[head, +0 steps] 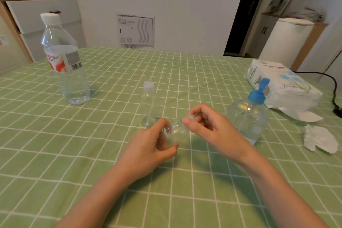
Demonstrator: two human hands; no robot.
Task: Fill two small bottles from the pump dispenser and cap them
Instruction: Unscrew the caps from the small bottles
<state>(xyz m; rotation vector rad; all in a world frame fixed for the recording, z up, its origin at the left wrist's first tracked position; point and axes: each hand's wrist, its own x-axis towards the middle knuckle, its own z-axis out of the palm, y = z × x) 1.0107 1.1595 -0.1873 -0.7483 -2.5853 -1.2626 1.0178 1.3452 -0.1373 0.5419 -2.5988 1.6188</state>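
Small bottle [178, 131] tilted in my left hand [151, 146]; right hand [209, 124] pinches its cap [190, 116], half hidden. Pump dispenser [249, 116] just right; second capped bottle [148, 105] behind.

2 bare forearms, no sleeves, hands [148, 146] apparently ringless

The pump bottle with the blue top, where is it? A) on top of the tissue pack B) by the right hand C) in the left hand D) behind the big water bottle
B: the pump bottle stands on the tablecloth just beside the right hand, in front of the tissue pack.
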